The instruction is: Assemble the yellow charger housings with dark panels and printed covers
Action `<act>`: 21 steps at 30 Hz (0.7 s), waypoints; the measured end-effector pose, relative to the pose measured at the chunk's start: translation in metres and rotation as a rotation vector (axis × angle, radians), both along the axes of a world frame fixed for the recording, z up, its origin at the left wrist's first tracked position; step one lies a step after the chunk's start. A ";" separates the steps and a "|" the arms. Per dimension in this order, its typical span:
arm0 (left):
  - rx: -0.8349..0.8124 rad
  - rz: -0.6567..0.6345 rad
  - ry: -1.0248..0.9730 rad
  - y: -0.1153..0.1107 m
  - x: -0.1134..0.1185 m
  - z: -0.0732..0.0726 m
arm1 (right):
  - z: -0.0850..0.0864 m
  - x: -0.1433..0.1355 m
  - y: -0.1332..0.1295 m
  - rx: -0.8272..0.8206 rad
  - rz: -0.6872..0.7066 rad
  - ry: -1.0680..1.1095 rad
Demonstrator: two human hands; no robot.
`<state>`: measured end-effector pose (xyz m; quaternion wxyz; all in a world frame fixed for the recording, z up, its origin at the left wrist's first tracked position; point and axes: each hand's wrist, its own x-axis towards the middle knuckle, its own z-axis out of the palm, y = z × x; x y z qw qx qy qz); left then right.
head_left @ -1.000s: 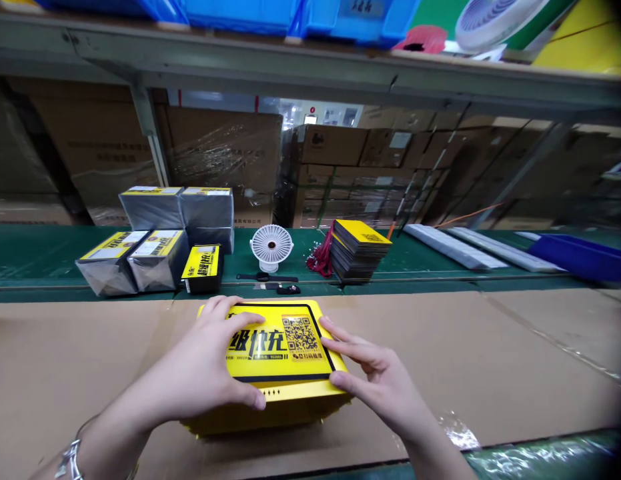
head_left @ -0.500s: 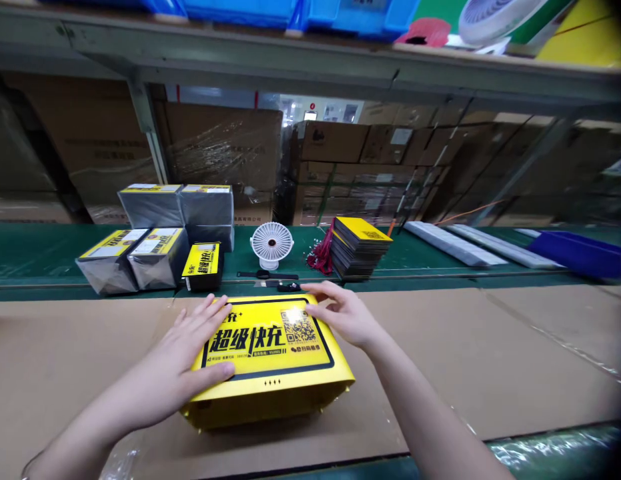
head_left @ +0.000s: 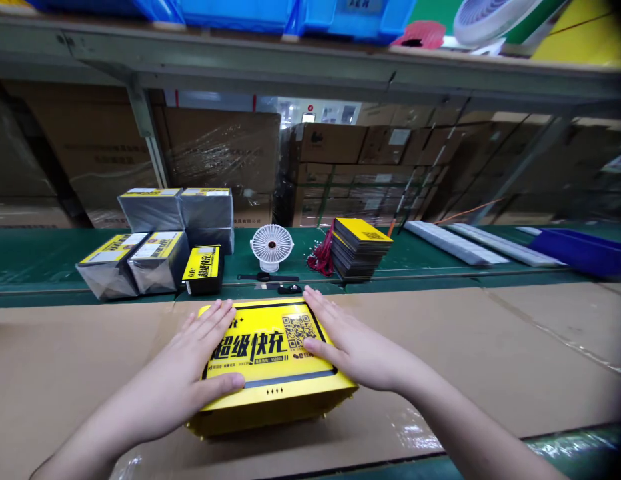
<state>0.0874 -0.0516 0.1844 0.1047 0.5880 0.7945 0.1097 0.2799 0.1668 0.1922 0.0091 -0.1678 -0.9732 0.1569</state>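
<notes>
A yellow box [head_left: 270, 363] with bold black lettering and a printed QR code sits on the cardboard-covered bench in front of me. My left hand [head_left: 200, 363] lies over the left part of its top, fingers stretched out and thumb apart. On the right, my right hand [head_left: 347, 340] rests along the top's right edge, its fingers extended and the thumb beside the QR code. Both palms cover parts of the printed top. The box's front side is in shadow.
Beyond the box stand a white fan [head_left: 271, 248], a small black-and-yellow box [head_left: 203, 270], several grey wrapped packs [head_left: 157, 262] and a stack of yellow-topped cards [head_left: 361, 250] with red cords. A dark strap [head_left: 267, 277] lies nearby. Blue bins [head_left: 235, 15] line the overhead shelf.
My right hand has gone from bent fingers at the box's far right corner to lying flat along its right edge. My left hand stays on the left side.
</notes>
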 end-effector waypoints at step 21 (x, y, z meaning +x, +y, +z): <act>0.536 0.378 -0.970 -0.056 0.009 -0.121 | -0.091 0.056 -0.016 -0.886 -0.042 0.350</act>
